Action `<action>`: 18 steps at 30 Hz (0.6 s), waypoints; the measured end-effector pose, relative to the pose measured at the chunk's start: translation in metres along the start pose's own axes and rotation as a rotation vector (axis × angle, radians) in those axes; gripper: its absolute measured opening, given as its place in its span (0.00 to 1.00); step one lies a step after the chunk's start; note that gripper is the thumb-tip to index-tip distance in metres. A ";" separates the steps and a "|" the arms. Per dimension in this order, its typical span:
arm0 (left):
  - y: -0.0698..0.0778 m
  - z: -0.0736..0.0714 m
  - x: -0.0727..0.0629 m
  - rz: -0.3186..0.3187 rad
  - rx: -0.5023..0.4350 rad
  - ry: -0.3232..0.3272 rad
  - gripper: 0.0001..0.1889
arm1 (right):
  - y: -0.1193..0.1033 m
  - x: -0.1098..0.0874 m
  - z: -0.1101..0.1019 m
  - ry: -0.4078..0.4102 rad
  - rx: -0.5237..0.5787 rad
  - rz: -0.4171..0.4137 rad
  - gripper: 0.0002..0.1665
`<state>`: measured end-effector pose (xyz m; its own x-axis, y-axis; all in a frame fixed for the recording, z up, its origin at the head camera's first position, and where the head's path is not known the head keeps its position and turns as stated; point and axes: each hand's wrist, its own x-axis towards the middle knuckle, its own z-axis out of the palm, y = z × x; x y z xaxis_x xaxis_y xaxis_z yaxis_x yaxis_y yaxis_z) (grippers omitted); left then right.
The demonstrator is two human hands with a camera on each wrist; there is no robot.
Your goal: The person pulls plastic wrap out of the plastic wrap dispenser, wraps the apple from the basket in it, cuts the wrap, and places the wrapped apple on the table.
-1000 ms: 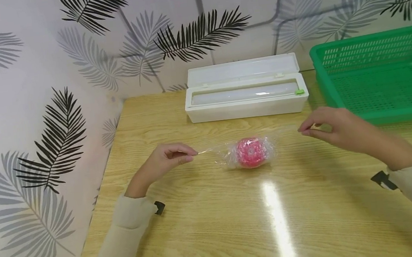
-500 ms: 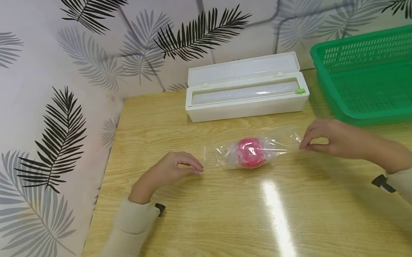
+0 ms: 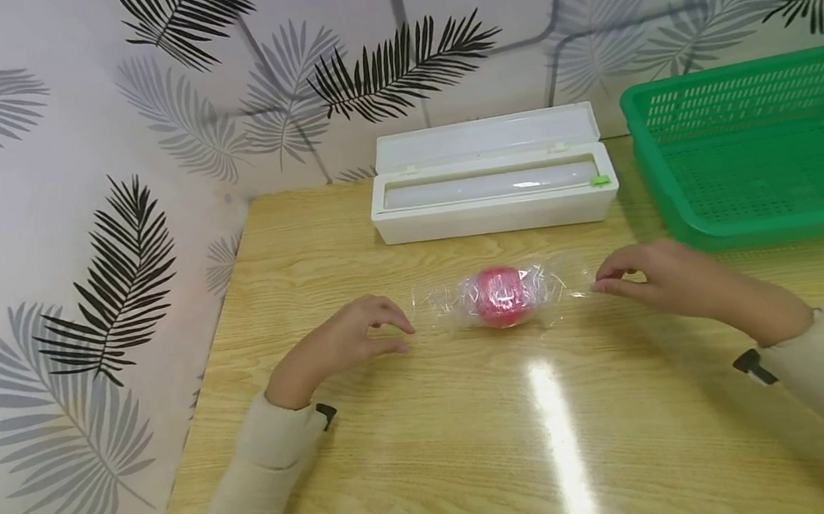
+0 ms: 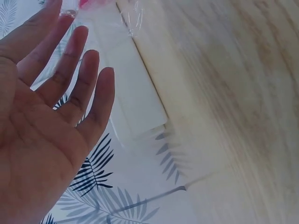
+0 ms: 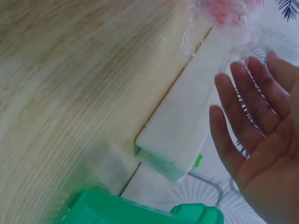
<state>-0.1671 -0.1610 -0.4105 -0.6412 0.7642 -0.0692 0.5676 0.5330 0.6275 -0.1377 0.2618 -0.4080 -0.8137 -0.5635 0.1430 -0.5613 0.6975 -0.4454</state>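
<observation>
Leaf-patterned wall [image 3: 57, 177] behind a shiny wood-grain counter [image 3: 401, 442]. On the counter, a round pink thing [image 3: 502, 296] wrapped in clear film [image 3: 439, 300], with flat loose ends toward nine and three o'clock. At nine o'clock from it, the left hand [image 3: 351, 339], thumb and fingers spread apart, just beside the film's end. At three o'clock, the right hand [image 3: 658, 277], thumb and forefinger tips close together by the film's other end; pinching or only near it, cannot tell. Farther back, at twelve o'clock, a long white box [image 3: 494, 217] with lid [image 3: 486, 139] tipped back, a pale roll [image 3: 487, 186] inside. At two o'clock, a green basket [image 3: 794, 232]. Beige sleeves [image 3: 243, 484] on both arms.
</observation>
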 end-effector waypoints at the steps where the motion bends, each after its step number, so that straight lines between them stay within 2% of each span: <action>1: 0.002 -0.001 0.001 0.002 0.006 0.017 0.10 | -0.001 0.001 -0.001 0.015 -0.020 0.017 0.08; 6: 0.014 -0.005 0.014 0.063 0.077 0.170 0.13 | -0.007 0.013 -0.005 0.120 -0.064 0.072 0.11; 9: 0.024 -0.004 0.029 0.118 0.124 0.241 0.20 | -0.013 0.025 -0.004 0.130 -0.038 0.049 0.20; 12: 0.033 0.005 0.048 0.127 0.150 0.217 0.30 | -0.019 0.041 0.005 0.086 -0.011 0.000 0.29; 16: 0.039 0.021 0.071 0.072 0.171 0.118 0.43 | -0.025 0.059 0.024 0.036 0.010 -0.109 0.34; 18: 0.038 0.029 0.081 0.054 0.188 0.089 0.47 | -0.027 0.064 0.034 0.004 0.031 -0.144 0.35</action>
<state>-0.1823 -0.0682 -0.4145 -0.6457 0.7628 0.0342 0.6832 0.5572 0.4719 -0.1696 0.1912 -0.4166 -0.7254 -0.6551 0.2113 -0.6678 0.5953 -0.4469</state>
